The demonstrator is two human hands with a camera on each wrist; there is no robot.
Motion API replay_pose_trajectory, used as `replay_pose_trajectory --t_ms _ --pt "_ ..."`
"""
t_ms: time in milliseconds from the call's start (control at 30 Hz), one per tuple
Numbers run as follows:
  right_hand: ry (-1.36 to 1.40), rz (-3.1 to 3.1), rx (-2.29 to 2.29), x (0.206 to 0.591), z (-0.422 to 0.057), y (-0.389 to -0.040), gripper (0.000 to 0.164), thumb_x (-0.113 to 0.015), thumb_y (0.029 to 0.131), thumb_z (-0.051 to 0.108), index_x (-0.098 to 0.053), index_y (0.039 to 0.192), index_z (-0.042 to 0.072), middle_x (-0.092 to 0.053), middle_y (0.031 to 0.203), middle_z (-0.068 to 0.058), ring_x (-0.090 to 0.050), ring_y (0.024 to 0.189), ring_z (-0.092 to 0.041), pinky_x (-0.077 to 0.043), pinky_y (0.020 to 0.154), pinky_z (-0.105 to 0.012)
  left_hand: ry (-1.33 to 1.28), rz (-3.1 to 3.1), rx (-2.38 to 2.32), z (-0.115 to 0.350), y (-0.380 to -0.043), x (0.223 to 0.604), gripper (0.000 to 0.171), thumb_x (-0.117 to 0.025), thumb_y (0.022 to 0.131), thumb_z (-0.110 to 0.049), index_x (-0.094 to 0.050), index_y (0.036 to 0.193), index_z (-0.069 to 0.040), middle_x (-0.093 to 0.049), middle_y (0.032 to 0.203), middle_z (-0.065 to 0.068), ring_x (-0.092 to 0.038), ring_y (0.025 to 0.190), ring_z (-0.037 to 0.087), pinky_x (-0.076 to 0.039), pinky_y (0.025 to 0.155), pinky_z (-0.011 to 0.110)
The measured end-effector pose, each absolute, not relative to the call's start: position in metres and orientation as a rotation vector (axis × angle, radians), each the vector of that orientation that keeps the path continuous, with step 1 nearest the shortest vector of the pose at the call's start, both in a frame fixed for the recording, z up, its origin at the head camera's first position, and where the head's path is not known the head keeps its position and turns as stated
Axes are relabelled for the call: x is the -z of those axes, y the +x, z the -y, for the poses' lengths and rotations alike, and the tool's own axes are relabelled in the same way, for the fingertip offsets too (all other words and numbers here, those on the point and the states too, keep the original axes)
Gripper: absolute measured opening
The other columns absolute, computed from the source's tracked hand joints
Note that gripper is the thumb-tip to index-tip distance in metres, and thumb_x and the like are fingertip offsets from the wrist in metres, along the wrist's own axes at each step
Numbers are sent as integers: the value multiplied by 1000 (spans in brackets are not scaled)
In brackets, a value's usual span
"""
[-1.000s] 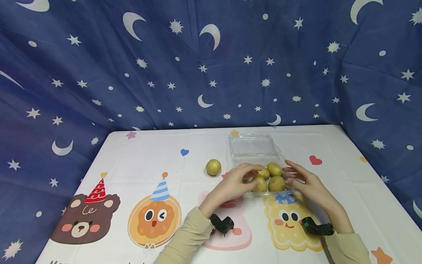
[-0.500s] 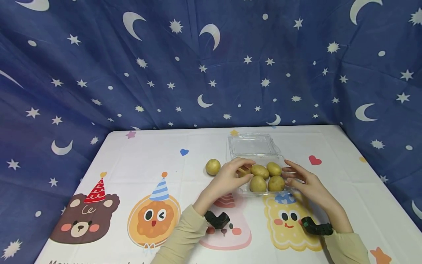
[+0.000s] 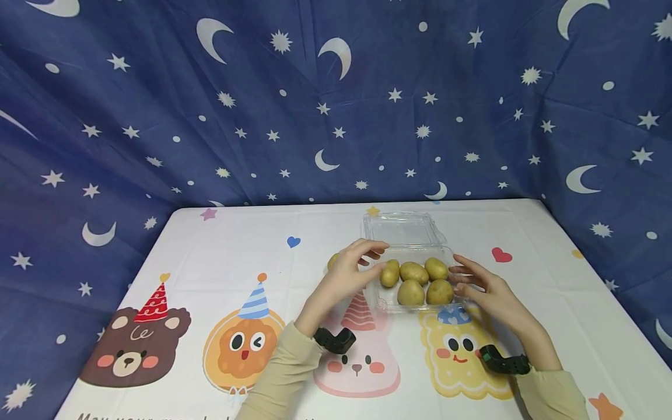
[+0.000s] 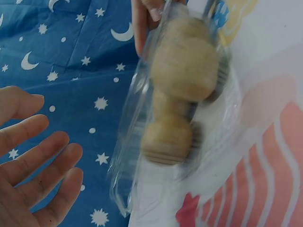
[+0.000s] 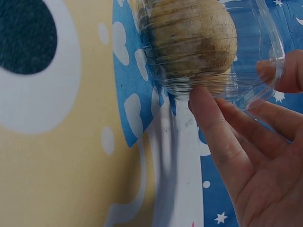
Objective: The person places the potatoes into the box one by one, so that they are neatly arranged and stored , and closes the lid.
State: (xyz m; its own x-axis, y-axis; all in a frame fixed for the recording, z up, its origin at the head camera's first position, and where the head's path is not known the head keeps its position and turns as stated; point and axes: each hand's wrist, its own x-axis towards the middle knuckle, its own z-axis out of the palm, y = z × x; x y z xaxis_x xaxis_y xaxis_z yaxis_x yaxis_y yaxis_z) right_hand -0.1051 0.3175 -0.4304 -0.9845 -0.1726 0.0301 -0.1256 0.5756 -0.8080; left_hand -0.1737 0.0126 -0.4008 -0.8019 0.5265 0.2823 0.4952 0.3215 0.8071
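Observation:
Several yellow potatoes (image 3: 411,293) lie in a clear plastic clamshell box (image 3: 388,304), its lid (image 3: 403,230) folded open toward the back. My left hand (image 3: 346,273) hovers beside the box's left edge, fingers spread and holding nothing. It partly covers a loose potato (image 3: 333,261) lying left of the box. At the box's right wall, my right hand (image 3: 488,294) rests with extended fingers against the plastic. The right wrist view shows its fingertips (image 5: 201,97) at the wall and rim, close to one potato (image 5: 194,38).
A white cartoon tablecloth (image 3: 252,233) covers the table. Behind it hangs a dark blue curtain (image 3: 367,146) with moons and stars. Each wrist wears a black camera (image 3: 335,340).
My left hand has withdrawn leftward from the potatoes in the box, uncovering the leftmost one, and now overlaps the loose potato. The right hand has stayed at the box's side.

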Motion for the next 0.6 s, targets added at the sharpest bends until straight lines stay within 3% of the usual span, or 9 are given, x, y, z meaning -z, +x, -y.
replay_pose_trajectory --t_ms 600 --pt "-299 -2713 1452 429 -317 -104 61 -59 94 12 -33 148 4 -55 131 -25 -55 104 14 -50 81 -11 772 -2620 -1668 17 -192 405 34 -67 87 -12 -64 121 -9 -66 113 11 -64 103 26 -56 84 43"
